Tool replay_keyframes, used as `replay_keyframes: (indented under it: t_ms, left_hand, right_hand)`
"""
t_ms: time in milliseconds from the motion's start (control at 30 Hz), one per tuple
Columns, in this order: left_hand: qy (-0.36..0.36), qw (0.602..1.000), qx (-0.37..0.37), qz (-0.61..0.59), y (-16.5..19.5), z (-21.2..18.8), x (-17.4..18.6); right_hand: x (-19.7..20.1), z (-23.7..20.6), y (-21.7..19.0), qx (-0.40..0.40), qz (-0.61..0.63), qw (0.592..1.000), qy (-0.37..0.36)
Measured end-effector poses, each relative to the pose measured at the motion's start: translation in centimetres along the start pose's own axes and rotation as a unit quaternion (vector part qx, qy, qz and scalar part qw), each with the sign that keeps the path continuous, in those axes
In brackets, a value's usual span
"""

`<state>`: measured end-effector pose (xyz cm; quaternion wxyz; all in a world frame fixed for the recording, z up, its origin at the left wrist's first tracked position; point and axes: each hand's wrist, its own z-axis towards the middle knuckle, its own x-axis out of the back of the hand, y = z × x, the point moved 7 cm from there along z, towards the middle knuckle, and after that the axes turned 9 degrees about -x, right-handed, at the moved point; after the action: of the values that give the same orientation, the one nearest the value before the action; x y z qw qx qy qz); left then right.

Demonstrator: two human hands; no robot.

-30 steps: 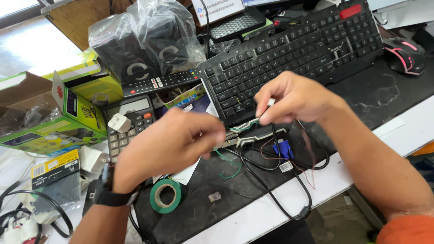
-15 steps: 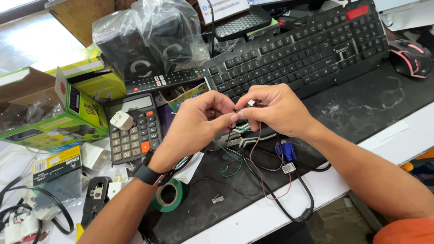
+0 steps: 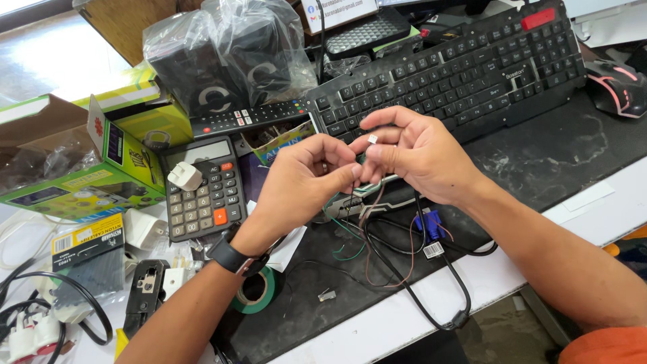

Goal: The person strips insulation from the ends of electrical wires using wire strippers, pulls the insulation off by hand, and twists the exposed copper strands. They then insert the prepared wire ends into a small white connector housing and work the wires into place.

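— Above the dark mat [image 3: 539,162], what is being held up between the two hands?

— A small white connector [image 3: 372,139] is pinched at the fingertips of the right hand [image 3: 421,158], with thin coloured wires [image 3: 350,232] trailing down from it. The left hand [image 3: 306,178] is brought close against it, its fingers curled and closed on the wires just below the connector, so that the strands are kept steady and lined up. Exactly which strand is gripped cannot be told.

— Why is it lifted off the surface?

— It is judged that the piece is raised toward the eyes because it is so small; fine work is seen better there than lying flat.

— And what is left lying beneath?

— A black cable [image 3: 431,290] is looped on the mat, with a blue plug [image 3: 430,224] on it. A tiny clear plug [image 3: 327,294] is set loose nearby, and a roll of green tape [image 3: 256,290] is kept just beside the left wrist, within easy reach.

— How is the surface described?

— It is crowded. A black keyboard [image 3: 465,67] is pushed to the back, a mouse [image 3: 617,87] is placed at its far end, and a calculator [image 3: 202,189] is laid beside a remote control [image 3: 249,118]. Speakers wrapped in plastic [image 3: 229,61] are stood behind, yellow-green boxes [image 3: 87,162] are stacked to the left, and a crimping tool [image 3: 145,293] is left near the white edge [image 3: 404,323]. Little of the room is shown; only a bit of floor [image 3: 499,323] is seen below.
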<state>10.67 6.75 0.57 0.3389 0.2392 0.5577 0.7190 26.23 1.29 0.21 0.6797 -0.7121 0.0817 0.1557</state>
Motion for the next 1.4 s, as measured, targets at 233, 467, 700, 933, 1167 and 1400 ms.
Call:
replay_keyframes:
  t_ms: [233, 467, 700, 933, 1167, 1400]
  left_hand:
    - [0.002, 1.000, 0.007, -0.024, 0.3, 0.0, 0.2]
    - [0.001, 0.999, -0.030, 0.031, 1.0, -0.4, -1.1]
    - [0.035, 0.992, -0.028, 0.114, 1.2, -0.5, -0.6]
    - [0.032, 0.986, -0.095, 0.134, 0.7, -0.5, 0.1]
    - [-0.001, 0.996, -0.075, -0.046, -1.2, -0.6, -0.1]
    - [-0.010, 0.998, -0.030, -0.059, -1.1, -0.8, -0.4]
  right_hand:
    - [0.6, -0.1, 0.3, 0.001, 0.004, 1.000, -0.004]
    - [0.1, -0.1, 0.9, -0.023, -0.057, 0.997, 0.036]
    - [-0.9, -0.4, 1.7, -0.016, -0.032, 0.999, -0.002]
    - [-0.8, -0.5, 2.2, -0.071, 0.056, 0.994, -0.069]
    - [-0.9, -0.6, 1.9, -0.067, 0.082, 0.989, -0.105]
    - [-0.6, -0.7, 2.1, -0.075, 0.038, 0.993, -0.085]
